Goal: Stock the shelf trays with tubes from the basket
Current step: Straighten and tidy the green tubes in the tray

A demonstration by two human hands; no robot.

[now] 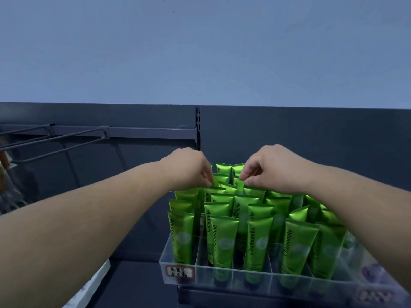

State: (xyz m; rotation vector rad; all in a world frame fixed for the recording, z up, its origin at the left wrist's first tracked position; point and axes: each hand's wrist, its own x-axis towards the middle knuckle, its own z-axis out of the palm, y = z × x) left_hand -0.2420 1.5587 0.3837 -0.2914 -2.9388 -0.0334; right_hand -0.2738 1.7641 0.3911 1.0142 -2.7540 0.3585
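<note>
Both hands, left hand (189, 167) and right hand (269, 168), pinch crimped tops of glossy green tubes (224, 232); clear divided tray (249, 278) packed tight, rear rows incl.

One head-worn wide-angle view, close to the shelf.
It faces forward and slightly down over the clear tray (178, 263), both forearms reaching in from the bottom edge.

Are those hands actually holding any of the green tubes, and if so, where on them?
Yes. Each hand pinches a green tube by its flat top edge: the left hand on one tube, the right hand on another, in the tray's back rows.
</note>
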